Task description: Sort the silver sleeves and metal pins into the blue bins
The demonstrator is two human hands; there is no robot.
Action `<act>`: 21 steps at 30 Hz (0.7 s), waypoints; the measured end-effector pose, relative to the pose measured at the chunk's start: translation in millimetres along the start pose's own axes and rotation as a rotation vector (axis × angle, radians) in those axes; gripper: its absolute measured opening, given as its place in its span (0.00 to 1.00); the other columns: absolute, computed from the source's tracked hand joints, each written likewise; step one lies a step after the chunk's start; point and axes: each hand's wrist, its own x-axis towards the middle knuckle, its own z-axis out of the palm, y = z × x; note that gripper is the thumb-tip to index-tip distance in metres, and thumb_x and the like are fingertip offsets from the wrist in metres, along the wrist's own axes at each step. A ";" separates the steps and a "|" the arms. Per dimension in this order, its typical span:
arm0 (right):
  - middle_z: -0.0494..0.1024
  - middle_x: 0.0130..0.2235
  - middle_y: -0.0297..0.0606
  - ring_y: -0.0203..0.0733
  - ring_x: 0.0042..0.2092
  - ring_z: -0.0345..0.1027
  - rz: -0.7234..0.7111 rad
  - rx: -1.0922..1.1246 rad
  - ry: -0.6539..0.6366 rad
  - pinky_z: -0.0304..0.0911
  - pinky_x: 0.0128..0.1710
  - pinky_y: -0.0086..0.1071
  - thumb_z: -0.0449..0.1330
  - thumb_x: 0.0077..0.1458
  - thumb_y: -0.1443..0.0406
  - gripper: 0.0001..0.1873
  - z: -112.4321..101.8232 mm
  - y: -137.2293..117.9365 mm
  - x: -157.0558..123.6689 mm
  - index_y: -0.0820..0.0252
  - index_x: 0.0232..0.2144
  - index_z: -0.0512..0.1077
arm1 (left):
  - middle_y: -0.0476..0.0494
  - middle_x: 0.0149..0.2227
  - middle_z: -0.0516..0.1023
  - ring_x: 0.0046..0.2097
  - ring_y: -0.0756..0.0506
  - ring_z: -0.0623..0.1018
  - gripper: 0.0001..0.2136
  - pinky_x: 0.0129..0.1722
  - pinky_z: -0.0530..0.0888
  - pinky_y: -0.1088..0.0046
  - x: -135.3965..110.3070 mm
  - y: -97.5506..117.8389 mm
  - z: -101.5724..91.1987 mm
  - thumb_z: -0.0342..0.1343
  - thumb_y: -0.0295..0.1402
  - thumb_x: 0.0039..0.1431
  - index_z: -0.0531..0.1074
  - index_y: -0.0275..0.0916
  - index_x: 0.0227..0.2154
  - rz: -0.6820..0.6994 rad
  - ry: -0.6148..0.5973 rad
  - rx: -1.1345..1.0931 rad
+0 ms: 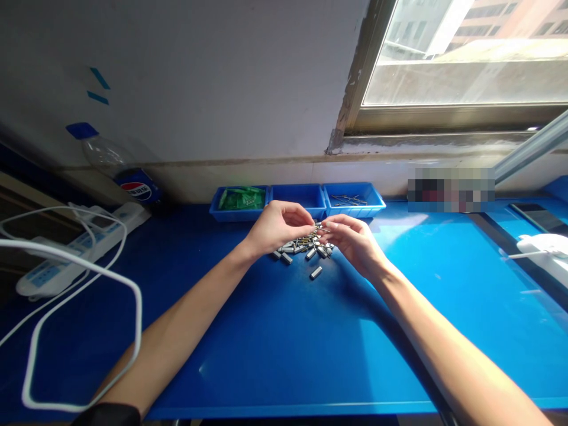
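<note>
My left hand (281, 226) and my right hand (350, 239) meet above a pile of small metal parts (304, 244) on the blue table. The left thumb and forefinger pinch something small, mostly hidden by the fingertips. Between the right fingertips is a thin metal pin (325, 229), pointing toward the left hand. Silvery cylinders and brass-coloured bits make up the pile. One loose metal cylinder (316, 273) lies nearer to me.
Behind the hands stand three joined blue bins: one with green pieces (242, 199), a middle bin (306, 212), and one with thin metal pins (350, 200). A bottle (133, 184), power strip (84, 248) and white cable (137, 307) are left; a phone (535, 216) lies right.
</note>
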 end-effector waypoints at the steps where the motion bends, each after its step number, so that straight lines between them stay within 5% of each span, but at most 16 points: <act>1: 0.88 0.35 0.38 0.53 0.37 0.83 0.000 0.011 0.001 0.79 0.50 0.51 0.81 0.47 0.46 0.19 0.3 -0.9 -0.5 0.48 0.33 0.85 | 0.41 0.34 0.89 0.39 0.42 0.88 0.09 0.44 0.85 0.68 0.0 -0.2 0.7 0.72 0.36 0.54 0.84 0.35 0.32 0.004 0.004 0.006; 9: 0.89 0.37 0.37 0.54 0.42 0.85 -0.066 -0.017 0.083 0.77 0.58 0.54 0.82 0.45 0.50 0.19 -2.3 1.1 1.2 0.50 0.35 0.85 | 0.44 0.36 0.88 0.38 0.44 0.87 0.05 0.42 0.82 0.71 -1.4 -6.1 3.1 0.68 0.32 0.58 0.82 0.37 0.35 0.061 0.041 0.251; 15: 0.82 0.65 0.38 0.61 0.63 0.80 -0.241 -0.029 0.180 0.68 0.71 0.62 0.81 0.50 0.53 0.32 -19.2 5.2 8.6 0.39 0.57 0.81 | 0.44 0.42 0.89 0.45 0.40 0.87 0.07 0.44 0.78 0.70 -4.0 -11.5 9.0 0.66 0.27 0.59 0.84 0.41 0.40 0.046 -0.155 0.712; 21: 0.81 0.65 0.38 0.63 0.61 0.81 -0.213 -0.041 0.161 0.73 0.66 0.62 0.79 0.53 0.54 0.31 -20.6 6.2 8.3 0.38 0.58 0.79 | 0.41 0.46 0.88 0.49 0.37 0.87 0.08 0.43 0.78 0.70 -5.0 -12.5 17.3 0.64 0.26 0.62 0.84 0.42 0.42 0.079 -0.193 0.920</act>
